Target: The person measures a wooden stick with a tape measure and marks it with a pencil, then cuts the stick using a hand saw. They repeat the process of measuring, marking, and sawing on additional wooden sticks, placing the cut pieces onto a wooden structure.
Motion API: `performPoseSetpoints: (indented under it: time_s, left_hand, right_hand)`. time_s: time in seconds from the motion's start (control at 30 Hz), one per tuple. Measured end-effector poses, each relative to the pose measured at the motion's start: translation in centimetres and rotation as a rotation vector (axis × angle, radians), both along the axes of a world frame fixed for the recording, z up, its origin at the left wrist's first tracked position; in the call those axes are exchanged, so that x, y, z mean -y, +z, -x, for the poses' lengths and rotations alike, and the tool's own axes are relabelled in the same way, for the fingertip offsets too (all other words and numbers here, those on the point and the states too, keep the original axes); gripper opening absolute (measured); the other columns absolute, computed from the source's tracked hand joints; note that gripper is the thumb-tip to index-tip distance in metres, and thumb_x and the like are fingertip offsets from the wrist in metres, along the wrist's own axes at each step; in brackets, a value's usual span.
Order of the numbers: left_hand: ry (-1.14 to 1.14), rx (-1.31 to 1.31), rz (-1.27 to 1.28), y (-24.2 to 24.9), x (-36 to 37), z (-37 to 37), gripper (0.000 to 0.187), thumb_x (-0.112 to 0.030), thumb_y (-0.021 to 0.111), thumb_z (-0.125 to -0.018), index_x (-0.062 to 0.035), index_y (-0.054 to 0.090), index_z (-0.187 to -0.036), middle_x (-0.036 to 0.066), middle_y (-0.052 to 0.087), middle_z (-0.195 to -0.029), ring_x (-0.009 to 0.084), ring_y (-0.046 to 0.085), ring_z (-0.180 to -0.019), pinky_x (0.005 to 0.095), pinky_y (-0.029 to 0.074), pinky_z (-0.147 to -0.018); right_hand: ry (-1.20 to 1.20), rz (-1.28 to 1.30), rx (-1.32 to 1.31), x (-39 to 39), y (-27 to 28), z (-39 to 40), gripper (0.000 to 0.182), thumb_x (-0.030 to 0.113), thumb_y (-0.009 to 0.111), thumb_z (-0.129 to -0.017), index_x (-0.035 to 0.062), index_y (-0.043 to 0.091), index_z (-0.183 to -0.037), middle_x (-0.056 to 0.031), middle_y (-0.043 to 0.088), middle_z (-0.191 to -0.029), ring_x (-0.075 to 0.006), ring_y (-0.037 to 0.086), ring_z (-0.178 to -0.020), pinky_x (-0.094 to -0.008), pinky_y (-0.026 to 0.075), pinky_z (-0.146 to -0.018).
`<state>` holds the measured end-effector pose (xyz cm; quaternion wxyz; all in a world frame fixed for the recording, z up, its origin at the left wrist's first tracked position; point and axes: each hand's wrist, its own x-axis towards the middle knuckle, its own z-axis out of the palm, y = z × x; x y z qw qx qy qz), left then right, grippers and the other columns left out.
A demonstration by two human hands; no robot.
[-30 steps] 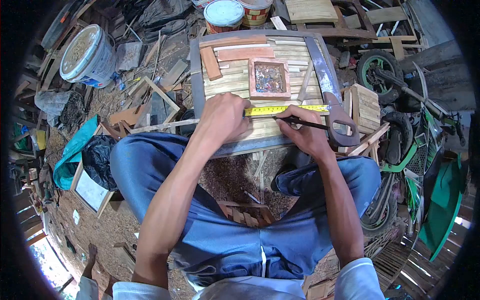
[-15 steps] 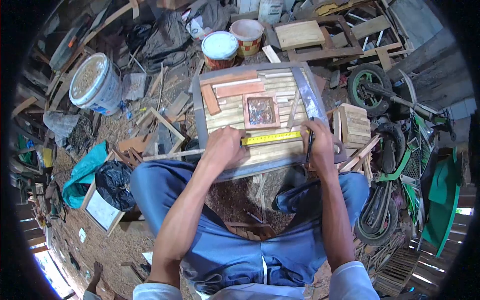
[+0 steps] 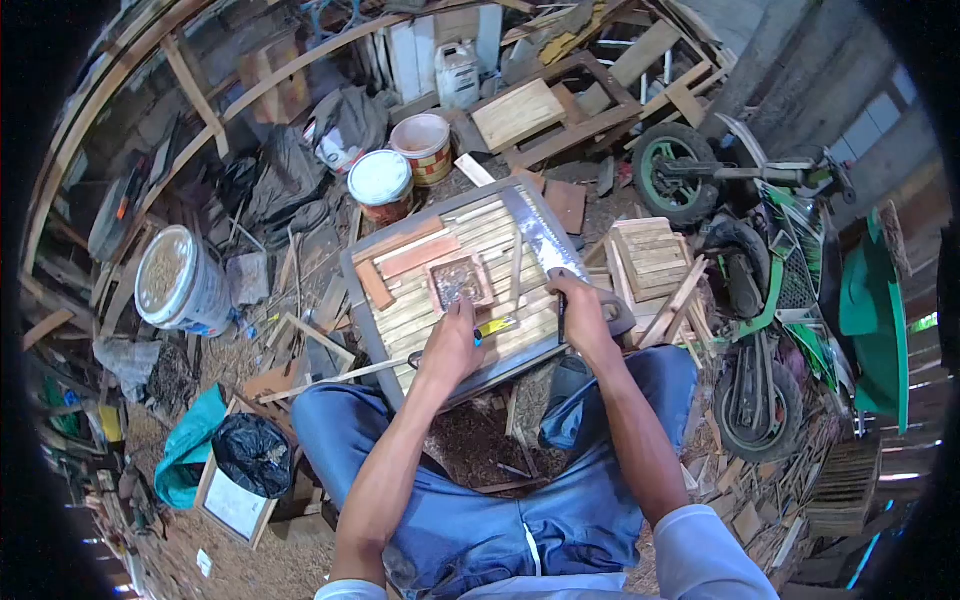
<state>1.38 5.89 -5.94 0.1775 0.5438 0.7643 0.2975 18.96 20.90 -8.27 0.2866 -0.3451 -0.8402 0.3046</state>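
Note:
My left hand (image 3: pixel 452 345) is closed around a tape measure (image 3: pixel 496 326), whose short yellow blade sticks out to the right; its case is mostly hidden by my fingers. Those fingertips are at the near edge of a small square wooden box (image 3: pixel 459 283) with small bits inside. My right hand (image 3: pixel 583 318) grips a dark pen (image 3: pixel 562 318) beside the handsaw (image 3: pixel 541 232). Both hands are over a slatted wooden board with a grey frame (image 3: pixel 362 312), in front of my knees. Reddish wood strips (image 3: pixel 420 255) and a thin stick (image 3: pixel 516 270) lie on it.
Two paint buckets (image 3: pixel 380 178) stand beyond the board, and a larger white bucket (image 3: pixel 182 280) is at left. Stacked slatted wood (image 3: pixel 650 258) and a green motorbike (image 3: pixel 770 290) are on the right. A black plastic bag (image 3: pixel 253 450) lies at lower left.
The yellow blade, stretched between both hands before, is now mostly drawn in. My right hand has let go of it and keeps the pen. The head view has shifted and turned.

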Motion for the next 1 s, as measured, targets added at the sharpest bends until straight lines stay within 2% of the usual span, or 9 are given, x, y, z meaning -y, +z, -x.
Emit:
performPoseSetpoints:
  time_s: [0.03, 0.13, 0.47, 0.57, 0.6, 0.7, 0.73, 0.87, 1.0]
  left_hand:
    - [0.007, 0.029, -0.001, 0.5, -0.2, -0.7, 0.033, -0.004, 0.072, -0.069, 0.0035, 0.051, -0.094, 0.028, 0.058, -0.094, 0.0454, 0.060, -0.089, 0.0488, 0.050, -0.075]
    - [0.007, 0.044, -0.041, -2.0, -1.3, -1.7, 0.036, -0.005, 0.074, -0.068, 0.0035, 0.050, -0.094, 0.027, 0.060, -0.092, 0.0448, 0.061, -0.087, 0.0494, 0.051, -0.075]
    - [0.216, 0.129, -0.227, -2.9, -2.6, -4.3, 0.033, -0.007, 0.073, -0.071, 0.0045, 0.050, -0.092, 0.023, 0.061, -0.082, 0.0397, 0.063, -0.078, 0.0449, 0.051, -0.068]
    - [0.405, 0.299, -0.155, -2.6, -2.5, -3.7, 0.033, -0.009, 0.071, -0.072, 0.0038, 0.046, -0.090, 0.024, 0.056, -0.080, 0.0390, 0.057, -0.069, 0.0447, 0.047, -0.066]
    - [0.460, 0.325, -0.213, -3.0, -2.3, -3.7, 0.030, -0.011, 0.070, -0.074, 0.0023, 0.045, -0.086, 0.020, 0.054, -0.073, 0.0316, 0.052, -0.064, 0.0415, 0.044, -0.064]
    - [0.668, 0.397, -0.365, -4.1, -1.5, -4.0, 0.031, -0.015, 0.072, -0.076, 0.0020, 0.048, -0.087, 0.014, 0.055, -0.072, 0.0243, 0.054, -0.066, 0.0387, 0.045, -0.064]
    - [0.724, 0.423, -0.345, -4.5, -1.3, -3.8, 0.034, -0.019, 0.073, -0.076, 0.0013, 0.049, -0.087, 0.013, 0.056, -0.072, 0.0232, 0.054, -0.067, 0.0375, 0.046, -0.065]
    - [0.748, 0.419, -0.404, -5.1, -1.3, -3.6, 0.037, -0.024, 0.077, -0.075, 0.0003, 0.051, -0.085, 0.011, 0.058, -0.074, 0.0209, 0.055, -0.069, 0.0364, 0.046, -0.067]
    - [0.645, 0.472, -0.325, -3.3, -0.5, -3.4, 0.037, -0.025, 0.081, -0.074, 0.0006, 0.057, -0.086, 0.010, 0.063, -0.079, 0.0168, 0.056, -0.071, 0.0329, 0.048, -0.068]
  right_hand:
    - [0.007, 0.015, -0.007, 0.0, 0.0, -0.2, 0.029, -0.010, 0.046, -0.079, -0.0003, 0.067, -0.097, -0.0275, 0.065, -0.095, -0.0429, 0.063, -0.098, -0.0455, 0.048, -0.086]
    - [-0.006, 0.195, 0.063, 0.7, -0.3, -0.1, 0.018, -0.002, 0.060, -0.083, -0.0011, 0.066, -0.099, -0.0157, 0.068, -0.081, -0.0246, 0.066, -0.075, -0.0343, 0.049, -0.068]
    - [0.067, 0.306, 0.000, 2.0, -1.0, 0.2, 0.016, -0.008, 0.061, -0.079, 0.0013, 0.066, -0.091, -0.0071, 0.064, -0.073, -0.0117, 0.058, -0.067, -0.0295, 0.046, -0.061]
    - [0.109, 0.354, 0.042, 3.1, -0.8, 0.4, 0.017, 0.000, 0.046, -0.086, 0.0025, 0.064, -0.087, -0.0131, 0.061, -0.066, -0.0185, 0.060, -0.064, -0.0345, 0.046, -0.059]
    - [0.099, 0.339, 0.005, 3.6, -1.2, 0.7, 0.012, 0.000, 0.051, -0.084, 0.0027, 0.062, -0.086, -0.0125, 0.061, -0.065, -0.0189, 0.060, -0.062, -0.0341, 0.046, -0.059]
    - [0.225, 0.334, 0.010, 4.5, -1.2, 0.7, 0.010, -0.001, 0.056, -0.082, 0.0029, 0.063, -0.087, -0.0128, 0.062, -0.066, -0.0187, 0.060, -0.063, -0.0335, 0.047, -0.061]
    - [0.244, 0.422, 0.091, 4.6, -1.0, 0.8, 0.014, 0.003, 0.064, -0.078, 0.0041, 0.065, -0.091, -0.0145, 0.065, -0.075, -0.0250, 0.064, -0.071, -0.0368, 0.049, -0.068]
    - [0.318, 0.034, 0.047, 5.1, -1.9, 1.6, 0.022, 0.004, 0.057, -0.078, 0.0080, 0.069, -0.096, -0.0163, 0.068, -0.097, -0.0383, 0.062, -0.095, -0.0452, 0.049, -0.084]
    - [0.338, -0.131, 0.200, 4.8, -1.4, 1.5, 0.027, 0.003, 0.050, -0.081, 0.0073, 0.068, -0.101, -0.0164, 0.066, -0.102, -0.0375, 0.062, -0.098, -0.0458, 0.050, -0.084]
